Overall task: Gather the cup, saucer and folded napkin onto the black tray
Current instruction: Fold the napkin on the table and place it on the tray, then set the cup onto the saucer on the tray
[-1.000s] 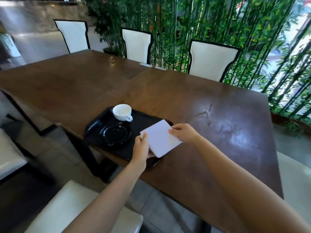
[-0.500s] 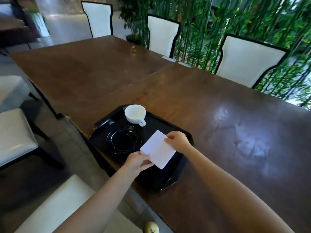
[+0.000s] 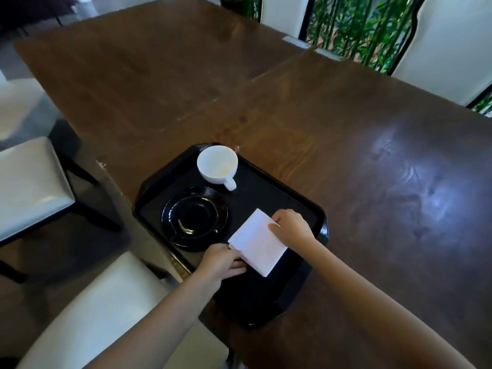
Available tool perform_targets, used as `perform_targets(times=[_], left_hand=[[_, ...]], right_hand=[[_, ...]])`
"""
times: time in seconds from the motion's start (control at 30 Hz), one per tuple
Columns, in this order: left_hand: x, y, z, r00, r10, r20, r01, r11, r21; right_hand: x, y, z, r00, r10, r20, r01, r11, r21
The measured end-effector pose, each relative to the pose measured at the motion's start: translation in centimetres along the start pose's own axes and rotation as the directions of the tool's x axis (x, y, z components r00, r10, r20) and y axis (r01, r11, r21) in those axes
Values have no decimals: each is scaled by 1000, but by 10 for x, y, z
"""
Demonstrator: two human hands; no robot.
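Observation:
A black tray (image 3: 300,206) lies at the near edge of the brown table. On its far corner stands an empty white cup (image 3: 217,164), handle turned toward me. A glossy black saucer (image 3: 195,217) rests on the tray's left half. Both hands hold a white folded napkin (image 3: 257,242) low over the tray's right half. My left hand (image 3: 222,262) pinches its near-left edge. My right hand (image 3: 291,227) grips its far-right edge. Whether the napkin touches the tray cannot be told.
The long wooden table (image 3: 346,145) stretches away to the back and right. White chairs stand along its far side (image 3: 450,46) and near side (image 3: 29,182); another seat (image 3: 111,310) is just below my left arm. Green bamboo plants (image 3: 359,25) stand behind.
My view has tilted down and moved closer to the tray. Both hands have carried the napkin lower and further over the tray's right half. Cup and saucer have not moved.

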State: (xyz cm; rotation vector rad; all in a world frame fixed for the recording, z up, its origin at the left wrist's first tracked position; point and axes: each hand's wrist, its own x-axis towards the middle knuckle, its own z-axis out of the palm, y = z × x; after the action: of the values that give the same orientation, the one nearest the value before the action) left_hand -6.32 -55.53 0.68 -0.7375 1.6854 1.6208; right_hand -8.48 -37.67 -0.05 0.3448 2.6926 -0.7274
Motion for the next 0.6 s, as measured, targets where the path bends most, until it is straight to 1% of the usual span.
perform_targets(times=[0.1,0.2,0.3,0.37,0.43,0.5,0.6], left_hand=[[-3,-1,-9,998,54,-32,-51,994,96],[-9,-5,-16,997,52,-57,-45,991,124],[-23,-7,-20,997,62,-43,-55,987,153],[-32,-5,-20,995,101,-21,-95,976,194],[-39,4,-23,984,175,-30,-161,952,261],[-39,23,-30,960,271,-78,-236,923,305],[-21,65,-48,885,426,-187,-362,883,299]], right_hand=[[-1,2,1,999,-39,-36,40,999,9],[-2,5,2,997,-64,-46,65,997,32],[-5,9,0,995,-86,-49,88,995,52],[-4,12,-4,993,-108,-56,112,991,77],[-1,13,-9,989,-123,-83,132,984,115],[6,8,-16,980,-143,-136,162,976,147],[22,-9,-24,956,-195,-219,234,958,169]])
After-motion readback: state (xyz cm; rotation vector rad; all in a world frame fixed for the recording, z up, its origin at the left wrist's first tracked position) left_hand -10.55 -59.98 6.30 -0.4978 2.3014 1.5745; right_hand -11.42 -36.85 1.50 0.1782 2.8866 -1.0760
